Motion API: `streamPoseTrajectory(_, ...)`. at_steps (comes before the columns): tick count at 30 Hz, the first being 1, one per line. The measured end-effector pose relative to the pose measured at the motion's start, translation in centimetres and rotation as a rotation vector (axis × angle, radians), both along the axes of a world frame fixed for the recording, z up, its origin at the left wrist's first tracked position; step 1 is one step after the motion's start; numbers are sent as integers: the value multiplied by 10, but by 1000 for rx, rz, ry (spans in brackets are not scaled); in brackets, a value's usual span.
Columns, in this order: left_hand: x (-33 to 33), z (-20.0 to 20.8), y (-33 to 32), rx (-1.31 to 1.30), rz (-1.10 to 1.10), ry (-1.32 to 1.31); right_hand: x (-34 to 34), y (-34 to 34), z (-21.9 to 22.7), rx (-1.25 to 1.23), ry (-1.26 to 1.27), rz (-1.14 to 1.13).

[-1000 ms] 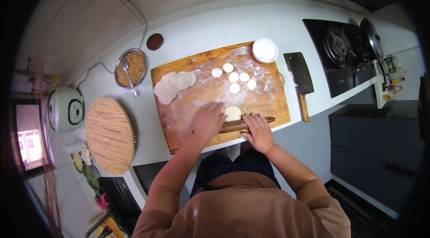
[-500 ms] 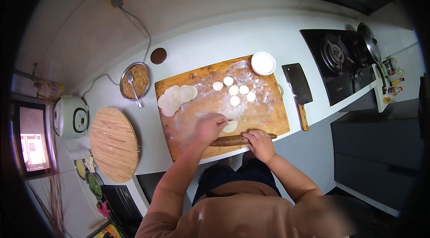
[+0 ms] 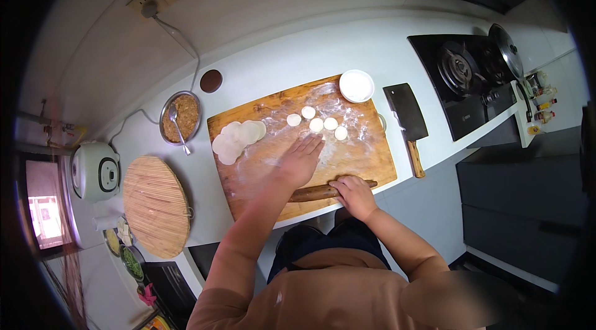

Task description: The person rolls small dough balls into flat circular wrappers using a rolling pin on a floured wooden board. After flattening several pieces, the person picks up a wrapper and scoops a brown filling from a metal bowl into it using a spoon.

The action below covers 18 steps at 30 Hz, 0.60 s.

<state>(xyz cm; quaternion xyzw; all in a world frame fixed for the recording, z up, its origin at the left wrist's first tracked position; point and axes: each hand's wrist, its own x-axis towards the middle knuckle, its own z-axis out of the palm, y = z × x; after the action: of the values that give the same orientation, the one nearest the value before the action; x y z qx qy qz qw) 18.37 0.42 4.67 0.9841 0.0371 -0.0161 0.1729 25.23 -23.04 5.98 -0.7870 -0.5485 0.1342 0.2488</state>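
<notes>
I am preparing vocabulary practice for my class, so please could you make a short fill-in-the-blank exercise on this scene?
1. The right hand rests on the brown rolling ____.
2. The metal bowl of filling has a ____ in it.
3. The cleaver lies on the ____ side of the cutting board.

Missing words: pin; spoon; right.

Two hands are present: one left hand [image 3: 299, 161] and one right hand [image 3: 355, 196]. One chopping board [image 3: 366, 159] bears one rolling pin [image 3: 313, 193] (near), five plainly visible small dough pieces [image 3: 316, 125] (far), and at least three overlapping flat dough rounds [image 3: 233, 140] (left; exact number unclear). Right: one cleaver [image 3: 406, 113]. Far right: one white bowl [image 3: 356, 100]. Far left: one metal bowl [image 3: 162, 120], one spoon [image 3: 178, 126], one brown disc [image 3: 211, 80]. Left: one rice cooker [image 3: 94, 171].
</notes>
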Motion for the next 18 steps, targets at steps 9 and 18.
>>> streamPoseTrajectory(9, -37, 2, 15, -236, -194, 109, 8, -2, 7, 16, -31, 31)
streamPoseTrajectory(18, -106, 23, -17, 17, 102, 98, 25, 15, 7, 21, -83, 0)
